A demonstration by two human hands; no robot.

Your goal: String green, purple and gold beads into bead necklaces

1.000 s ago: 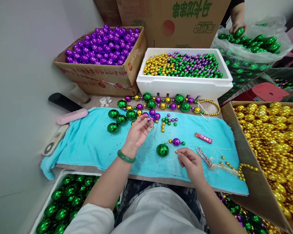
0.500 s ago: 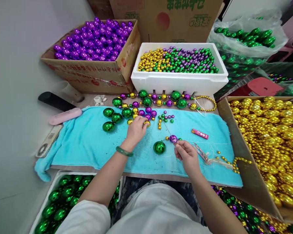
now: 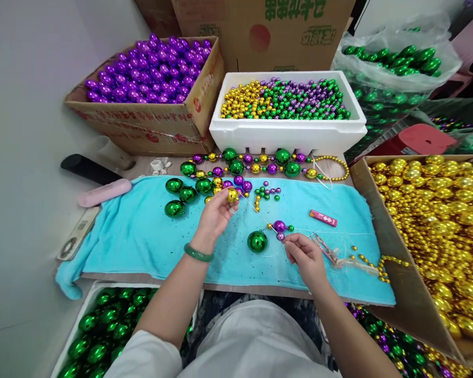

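Behind the tabletop (image 3: 140, 167), a tall carton (image 3: 220, 50) is showing green characters upside down! Four large green balls (image 3: 187, 195) are grouping at the turquoise towel's (image 3: 134, 236) left; a fifth (image 3: 257, 241) is resting mid-towel. The left hand (image 3: 215, 216) is pinching one gold ball (image 3: 233, 195) above the towel, while the right hand (image 3: 304, 257) is pinching the pale cord (image 3: 259, 212) beside a small purple bead (image 3: 280, 237).

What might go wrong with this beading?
The left hand might miss the needle's tip with the gold bead and drop it. If the right hand lets the needle tip down, the small purple bead could slide off. The loose green balls could roll if bumped.
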